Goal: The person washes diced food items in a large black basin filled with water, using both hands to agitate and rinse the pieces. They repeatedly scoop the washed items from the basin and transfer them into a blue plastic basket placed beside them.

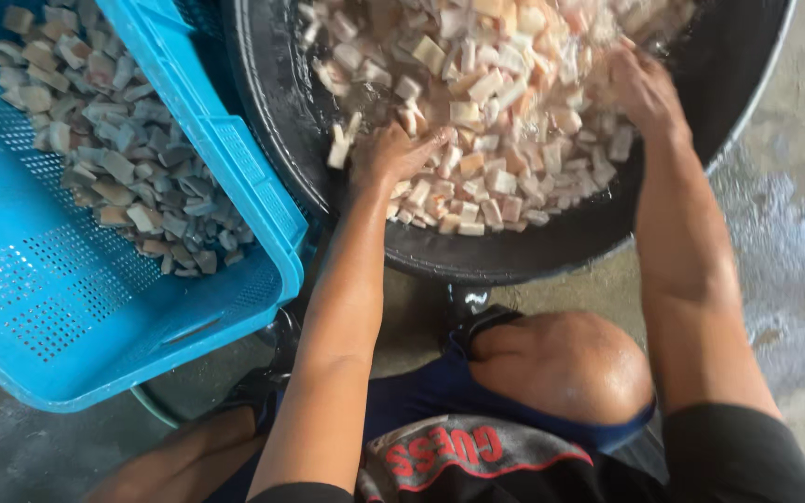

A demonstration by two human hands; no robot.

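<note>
Basin (277, 84), wide, black and round, filling the upper middle, set on wet concrete floor (794, 242) just ahead of a bent bare knee (561, 363). Crate (235, 177), blue and perforated, tilted against the basin's left rim, grey-looking cut chunks (114, 168) heaped inside. Heap of pale pink-and-cream cubes (486, 102) spread across the basin, lying between both hands and stretching up and away from them, no clear long axis. Left hand (393, 154) at the heap's near left edge, palm down, fingers bent onto the cubes, a few cubes under the fingertips; cannot tell whether any are pinched. Right hand (640, 88) farther in at the right side, blurred, fingers sunk among cubes, grip not readable. Left hand nearer the crate; right hand nearer the basin's far rim.
</note>
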